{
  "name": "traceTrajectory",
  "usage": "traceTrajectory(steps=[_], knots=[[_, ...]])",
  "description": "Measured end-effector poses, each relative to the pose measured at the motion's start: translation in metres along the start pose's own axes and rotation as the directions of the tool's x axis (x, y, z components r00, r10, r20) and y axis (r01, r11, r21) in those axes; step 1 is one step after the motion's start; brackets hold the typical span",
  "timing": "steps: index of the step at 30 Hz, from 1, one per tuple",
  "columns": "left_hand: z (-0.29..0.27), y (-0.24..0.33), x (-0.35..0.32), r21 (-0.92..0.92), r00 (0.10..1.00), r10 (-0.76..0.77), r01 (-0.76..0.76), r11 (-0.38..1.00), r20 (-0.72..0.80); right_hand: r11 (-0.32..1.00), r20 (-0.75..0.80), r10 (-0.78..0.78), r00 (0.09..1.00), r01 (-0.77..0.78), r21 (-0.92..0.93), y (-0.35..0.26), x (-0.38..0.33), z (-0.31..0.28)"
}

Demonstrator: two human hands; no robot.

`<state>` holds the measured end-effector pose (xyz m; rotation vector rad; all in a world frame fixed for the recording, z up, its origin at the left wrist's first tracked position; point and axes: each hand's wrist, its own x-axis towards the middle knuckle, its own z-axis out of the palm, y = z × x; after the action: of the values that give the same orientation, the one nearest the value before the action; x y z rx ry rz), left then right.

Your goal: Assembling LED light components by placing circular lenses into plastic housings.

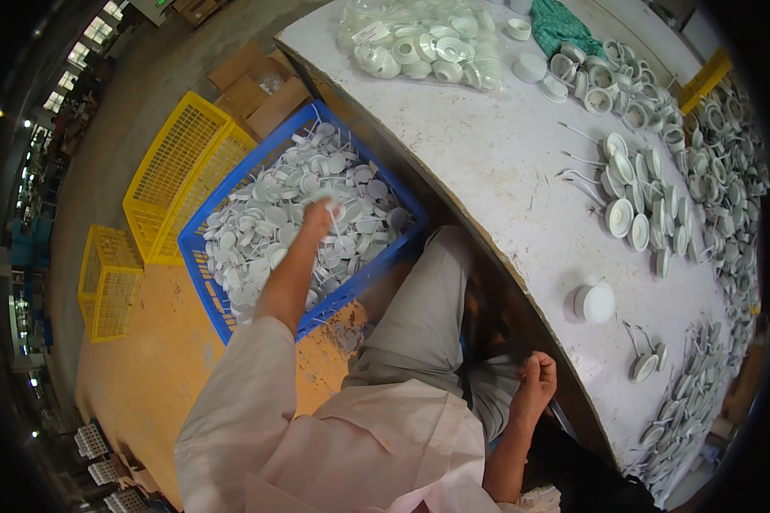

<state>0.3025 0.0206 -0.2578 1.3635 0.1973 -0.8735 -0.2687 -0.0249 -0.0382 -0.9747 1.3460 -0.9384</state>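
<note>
My left hand (pixel 319 220) reaches into a blue plastic crate (pixel 198 269), just over a heap of white round lamp parts (pixel 274 201) with short white wires. Its fingers are blurred; a white wire or stem shows beside the fingertips, and I cannot tell whether they grip it. My right hand (pixel 535 386) is beside the table's near edge, above my lap, with fingers curled and pressed together. Whatever it may hold is hidden. Closest to it on the white table (pixel 505 197) are a few small wired lamps (pixel 646 368) and a white round cap (pixel 595 303).
A clear bag of white round housings (pixel 423 47) lies at the table's far end, near a green cloth (pixel 565 30). Lamps with wires (pixel 629 192) and more heaps cover the right side. Yellow crates (pixel 180 137) and cardboard boxes (pixel 261 94) stand beyond the blue crate.
</note>
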Motion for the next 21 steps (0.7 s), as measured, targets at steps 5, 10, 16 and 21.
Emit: traceTrajectory(steps=[5,10,16,21], knots=[[-0.004,0.044,0.002,0.64,0.856,0.487,-0.277,0.717,-0.175,1.0,-0.099,-0.02,0.995,0.018,-0.02,-0.003,-0.001,-0.019],[-0.043,0.001,-0.105,0.774,0.713,0.367,-0.393,-0.497,0.598,0.999,-0.145,-0.052,0.988,0.051,-0.015,0.004,-0.002,-0.015],[-0.108,-0.036,-0.132,0.531,0.721,0.085,-0.419,-0.737,0.687,0.993,-0.058,-0.048,0.997,0.042,-0.11,0.006,-0.001,0.006],[-0.124,-0.035,-0.101,0.536,0.778,0.095,-0.333,-0.776,0.621,0.974,-0.022,-0.011,1.0,0.006,-0.228,-0.01,0.004,0.046]])
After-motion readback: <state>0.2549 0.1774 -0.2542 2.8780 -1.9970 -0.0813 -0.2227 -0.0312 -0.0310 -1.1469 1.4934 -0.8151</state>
